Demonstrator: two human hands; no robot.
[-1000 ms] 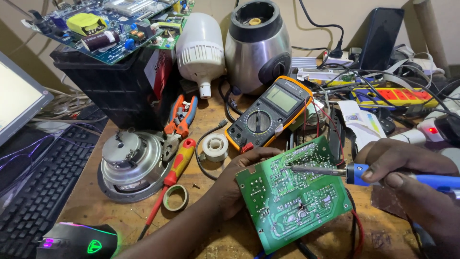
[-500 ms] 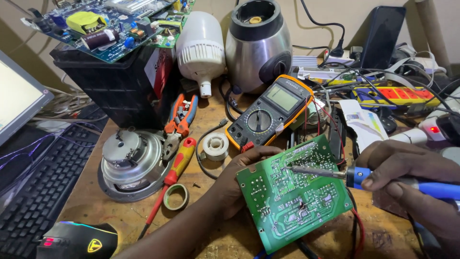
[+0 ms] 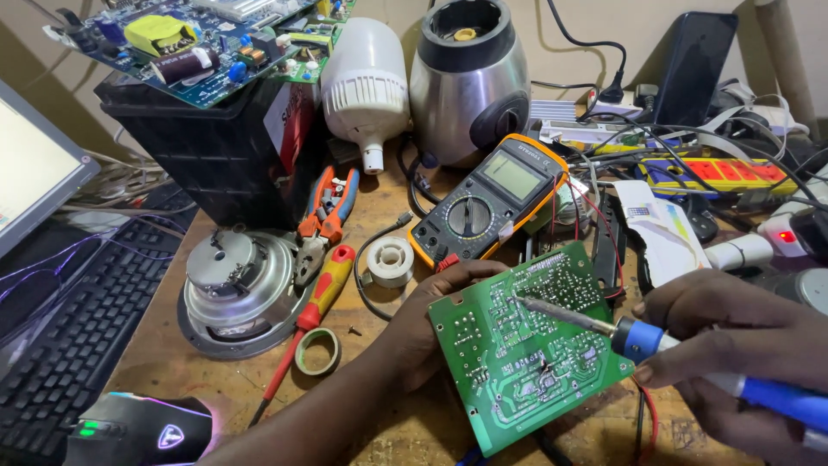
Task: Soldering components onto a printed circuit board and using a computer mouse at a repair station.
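Note:
My left hand holds a green circuit board tilted up by its left edge, solder side facing me. My right hand grips a blue-handled soldering iron like a pen. The iron's metal tip rests on the board's upper middle. Behind the board lies a yellow-edged digital multimeter with red leads trailing to the right.
On the wooden bench are a round speaker magnet, orange-blue pliers, a red screwdriver, tape rolls, a white bulb, a steel blender base, a black battery, a keyboard, a mouse and a power strip.
The soldering iron tip has shifted slightly along the upper part of the board. My left hand keeps the board held in about the same place.

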